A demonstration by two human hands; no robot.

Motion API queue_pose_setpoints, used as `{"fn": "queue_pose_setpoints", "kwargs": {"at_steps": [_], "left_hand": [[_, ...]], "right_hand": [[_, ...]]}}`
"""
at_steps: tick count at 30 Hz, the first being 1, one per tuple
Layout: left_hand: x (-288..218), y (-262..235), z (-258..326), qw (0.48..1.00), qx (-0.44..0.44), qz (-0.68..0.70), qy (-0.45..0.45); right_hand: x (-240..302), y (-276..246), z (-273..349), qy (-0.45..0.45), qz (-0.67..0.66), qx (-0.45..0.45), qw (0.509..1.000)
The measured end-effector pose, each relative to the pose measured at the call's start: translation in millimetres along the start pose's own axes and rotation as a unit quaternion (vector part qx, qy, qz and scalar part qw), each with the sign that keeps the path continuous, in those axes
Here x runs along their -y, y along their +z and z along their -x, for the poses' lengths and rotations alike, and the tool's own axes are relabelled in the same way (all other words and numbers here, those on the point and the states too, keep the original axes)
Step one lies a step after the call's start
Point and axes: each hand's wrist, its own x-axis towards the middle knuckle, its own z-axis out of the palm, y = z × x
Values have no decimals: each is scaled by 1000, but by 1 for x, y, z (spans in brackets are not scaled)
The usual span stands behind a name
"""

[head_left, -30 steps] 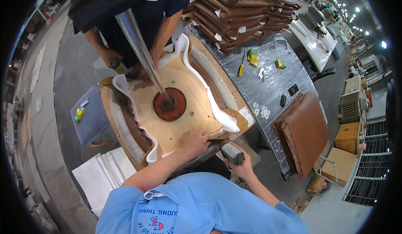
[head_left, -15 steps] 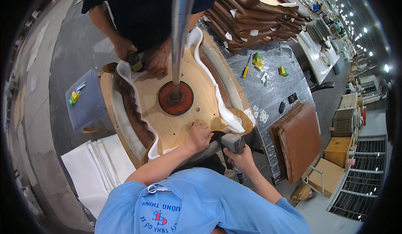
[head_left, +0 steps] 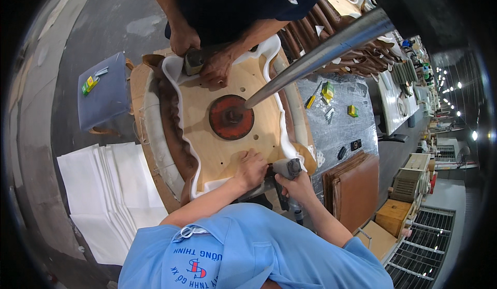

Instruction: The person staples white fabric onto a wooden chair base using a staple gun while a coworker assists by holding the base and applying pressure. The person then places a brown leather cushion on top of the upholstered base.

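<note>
A pale wooden seat board [head_left: 207, 149] lies in front of me, edged with white padding [head_left: 187, 134] and brown leather [head_left: 168, 102]. My left hand [head_left: 251, 169] rests on its near edge with fingers curled in; what they grip, if anything, is hidden. In my right hand [head_left: 297, 185] is a grey staple gun [head_left: 287, 168], its nose at the near edge just right of my left hand. Across the board, a co-worker in a dark shirt holds another staple gun [head_left: 194, 62] at the far left corner, the other hand [head_left: 216, 70] flat beside it.
A metal pole [head_left: 321, 56] slants down to a red disc [head_left: 231, 117] on the board. White sheets [head_left: 111, 185] and a grey-blue pad [head_left: 103, 92] lie left. To the right are stacked brown leather panels [head_left: 352, 188], a screwdriver [head_left: 312, 98] and small yellow-green boxes [head_left: 327, 91].
The view has shifted, and the pole now leans right across it. My staple gun has moved left and up to the board's edge, closer to my left hand. The co-worker's hands stay at the far corner.
</note>
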Motion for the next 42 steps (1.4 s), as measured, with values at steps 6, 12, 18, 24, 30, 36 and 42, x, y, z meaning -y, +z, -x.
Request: {"fn": "queue_pose_setpoints", "kwargs": {"at_steps": [6,12,18,24,30,36,42], "left_hand": [[-3,3,-1,998,41,-28,-31],[-12,-21,-26,986,138,-18,-93],[-2,-103,-28,940,214,72,-256],[-12,-118,40,933,308,-158,-101],[-3,-102,53,942,289,-158,-69],[5,-100,57,987,151,-42,-41],[12,-90,58,992,99,-17,-80]], "right_hand": [[2,-2,-8,-25,14,-10,1000],[-16,1,6,-34,-44,-20,998],[-52,29,28,-79,-102,-68,989],[-55,25,18,-143,-65,-105,982],[-50,25,16,-134,-53,-111,983],[-43,25,28,-109,-50,-114,986],[-27,55,54,-25,-122,59,990]]}}
